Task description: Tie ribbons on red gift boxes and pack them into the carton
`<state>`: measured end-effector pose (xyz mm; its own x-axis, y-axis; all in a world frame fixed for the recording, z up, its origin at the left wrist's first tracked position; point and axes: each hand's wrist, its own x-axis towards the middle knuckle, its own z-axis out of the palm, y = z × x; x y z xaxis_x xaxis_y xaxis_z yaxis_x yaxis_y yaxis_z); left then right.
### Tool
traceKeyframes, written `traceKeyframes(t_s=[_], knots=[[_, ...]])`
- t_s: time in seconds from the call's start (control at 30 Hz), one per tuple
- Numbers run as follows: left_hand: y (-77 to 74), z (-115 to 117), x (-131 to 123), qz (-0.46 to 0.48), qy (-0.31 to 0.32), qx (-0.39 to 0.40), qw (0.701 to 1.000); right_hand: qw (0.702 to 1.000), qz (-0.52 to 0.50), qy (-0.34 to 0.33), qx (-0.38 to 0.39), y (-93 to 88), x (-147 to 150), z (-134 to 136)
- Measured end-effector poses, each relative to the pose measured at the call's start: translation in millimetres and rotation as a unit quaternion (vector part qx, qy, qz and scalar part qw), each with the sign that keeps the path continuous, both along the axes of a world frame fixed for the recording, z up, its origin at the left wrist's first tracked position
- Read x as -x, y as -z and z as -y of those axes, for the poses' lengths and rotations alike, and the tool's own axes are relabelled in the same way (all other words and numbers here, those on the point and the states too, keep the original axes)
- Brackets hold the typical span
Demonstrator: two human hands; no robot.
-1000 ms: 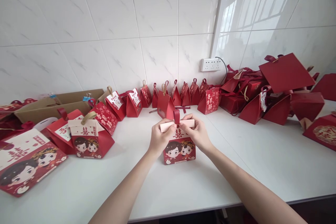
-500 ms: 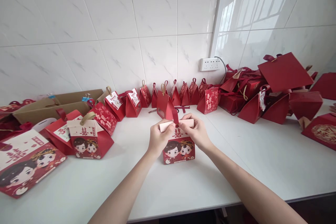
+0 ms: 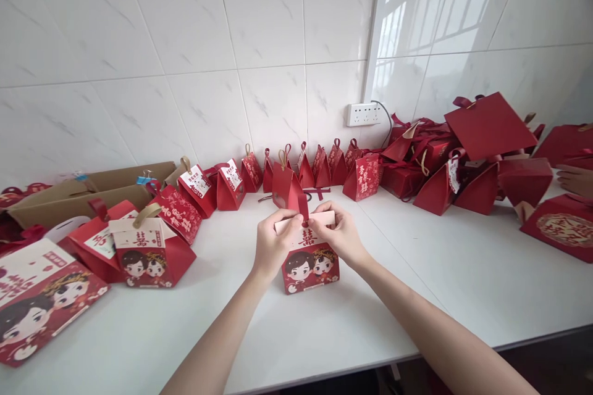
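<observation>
A red and cream gift box (image 3: pixel 311 268) with two cartoon figures on its front stands upright on the white table, close in front of me. My left hand (image 3: pixel 278 241) pinches the left side of its pale top edge, and my right hand (image 3: pixel 338 234) pinches the right side. Between my thumbs a dark red ribbon loop (image 3: pixel 303 207) rises from the top. Both thumbs press near the ribbon's base; my other fingers are partly hidden behind the flap. Just behind stands a plain red box (image 3: pixel 286 185) with a gold loop.
Several red gift boxes (image 3: pixel 322 166) line the tiled wall. At left are more boxes (image 3: pixel 143 253) and a brown carton (image 3: pixel 92 191). A heap of red boxes (image 3: pixel 430 148) lies at right, where another person's hand (image 3: pixel 574 180) shows. A white power strip (image 3: pixel 364 114) is on the wall.
The view has shifted slightly, so things sit a little further left. My hands keep their pinch on the box top. Another person's hand has come into view at the right edge.
</observation>
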<state>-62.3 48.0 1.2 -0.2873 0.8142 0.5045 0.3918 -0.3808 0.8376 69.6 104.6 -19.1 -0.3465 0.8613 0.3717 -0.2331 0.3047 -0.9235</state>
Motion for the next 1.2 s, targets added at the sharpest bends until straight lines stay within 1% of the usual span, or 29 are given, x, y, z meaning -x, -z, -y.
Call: traceKeyframes(t_s=[0.13, 0.3, 0.37, 0.5, 0.57, 0.63, 0.7, 0.8, 0.83, 0.9, 0.93, 1.0, 1.07, 1.13, 1.17, 1.2], knots=[[4.0, 2, -9, 0.016, -0.040, -0.022, 0.999, 1.000, 0.005, 0.009, -0.015, -1.8, -1, 2], [8.3, 0, -10, 0.024, -0.050, -0.032, 0.998, 0.999, 0.020, 0.022, -0.035, -2.1, -1, 2], [9.3, -1, -8, 0.030, -0.030, -0.031, 0.999, 0.999, 0.022, 0.022, -0.040, -1.6, -1, 2], [13.4, -2, -3, 0.048, 0.034, -0.004, 0.998, 0.996, 0.030, 0.035, -0.074, 1.6, -2, 2], [17.9, -4, 0, 0.048, 0.045, 0.006, 0.998, 0.994, 0.035, 0.030, -0.097, 4.9, -3, 0], [25.1, -6, 8, 0.037, 0.058, 0.003, 0.998, 0.992, 0.046, 0.008, -0.118, 9.4, -5, -4], [34.5, -9, 18, 0.020, 0.088, -0.001, 0.996, 0.987, 0.072, -0.010, -0.143, 14.3, -8, -10], [47.8, -14, 35, -0.033, 0.135, 0.024, 0.990, 0.971, 0.132, -0.015, -0.200, 21.0, -15, -22], [50.6, -15, 39, -0.050, 0.135, 0.038, 0.989, 0.964, 0.153, -0.018, -0.216, 22.9, -17, -26], [53.2, -18, 43, -0.054, 0.108, 0.063, 0.991, 0.954, 0.194, -0.025, -0.227, 26.1, -21, -34], [53.1, -19, 43, -0.035, 0.087, 0.073, 0.993, 0.952, 0.213, -0.028, -0.219, 27.6, -23, -38], [51.5, -22, 41, 0.032, 0.053, 0.090, 0.994, 0.954, 0.237, -0.029, -0.179, 30.6, -23, -43], [49.7, -26, 40, 0.114, 0.051, 0.101, 0.987, 0.970, 0.217, -0.030, -0.109, 33.3, -19, -45], [48.4, -29, 40, 0.192, 0.060, 0.094, 0.975, 0.987, 0.154, -0.047, -0.004, 35.2, -12, -44], [47.8, -30, 40, 0.220, 0.068, 0.079, 0.970, 0.990, 0.113, -0.063, 0.062, 35.7, -8, -43], [47.1, -30, 39, 0.234, 0.078, 0.055, 0.968, 0.985, 0.070, -0.085, 0.134, 35.7, -4, -41]])
